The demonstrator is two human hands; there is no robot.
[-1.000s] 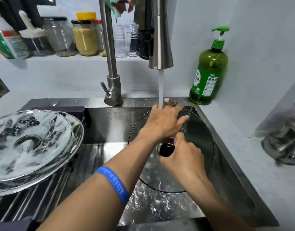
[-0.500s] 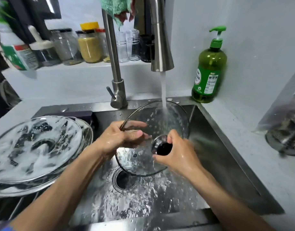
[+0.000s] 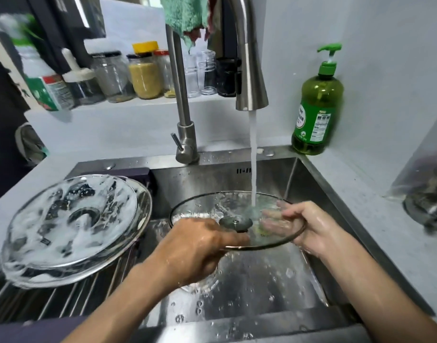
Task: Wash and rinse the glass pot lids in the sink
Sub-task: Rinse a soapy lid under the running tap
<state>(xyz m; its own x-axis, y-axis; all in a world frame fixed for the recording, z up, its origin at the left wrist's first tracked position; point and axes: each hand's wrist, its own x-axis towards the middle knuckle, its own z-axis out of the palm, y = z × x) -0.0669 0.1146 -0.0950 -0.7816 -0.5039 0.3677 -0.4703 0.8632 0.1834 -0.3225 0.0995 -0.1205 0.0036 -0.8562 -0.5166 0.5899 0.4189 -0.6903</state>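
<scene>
So the glass lid (image 3: 207, 206) just got flipped. Half a sec ago it was tilted up w/ the black knob facing the person and the right hand on that knob; now it's held near flat right under the faucet (image 3: 249, 78), underside up, w/ the round metal washer in the middle showing. Water stream (image 3: 253, 157) lands on the glass just right of that washer. Imo that means the top side is rinsed and they're onto the inside face, so this lid is prob nearly done.

Grips: left hand (image 3: 197, 246) is clamped on the near rim, thumb over the edge, fingers curled under. Right hand (image 3: 309, 226) grips the rim on the side right of the faucet stream, thumb on top, fingers flat beneath; you can see them thru the glass.

Materials: clear domed glass w/ a thin steel band round the edge, wet and beaded, no suds left that I can spot. Slippery for sure, so two hands makes sense.

Left of the faucet, on the ribbed steel drain rack (image 3: 71, 300), sits a stack of soapy lids (image 3: 74, 226), thick white foam all over the top one, still waiting for a rinse. The steel sink (image 3: 309, 184) below is brushed, splashed w/ droplets. Green soap bottle (image 3: 316, 107) stands right of the faucet on the counter.
</scene>
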